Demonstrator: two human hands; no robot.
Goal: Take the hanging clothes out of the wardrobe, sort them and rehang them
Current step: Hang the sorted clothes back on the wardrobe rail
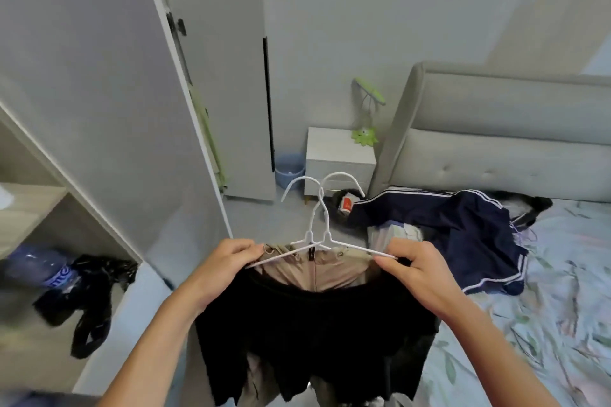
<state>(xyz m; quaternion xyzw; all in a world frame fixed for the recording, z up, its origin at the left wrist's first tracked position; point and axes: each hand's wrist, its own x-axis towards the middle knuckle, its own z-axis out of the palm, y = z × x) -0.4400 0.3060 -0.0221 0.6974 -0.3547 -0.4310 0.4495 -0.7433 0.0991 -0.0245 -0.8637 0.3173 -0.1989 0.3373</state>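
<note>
Two white wire hangers (pixel 317 218) are held side by side in front of me, hooks pointing away. A black garment (pixel 314 330) hangs from them over a beige garment (pixel 310 269) with a zip. My left hand (pixel 228 269) grips the left ends of the hangers and the black cloth. My right hand (pixel 413 269) pinches the right end of a hanger. A navy garment with white stripes (pixel 463 234) lies spread on the bed. The open wardrobe door (pixel 109 102) stands on the left.
The bed with a floral sheet (pixel 545 324) and a grey padded headboard (pixel 496 135) fills the right. A white nightstand (pixel 340 158) with a green lamp (pixel 365 115) and a blue bin (pixel 290 170) stand behind. Black bags (pixel 89 304) and a blue bag lie in the wardrobe bottom.
</note>
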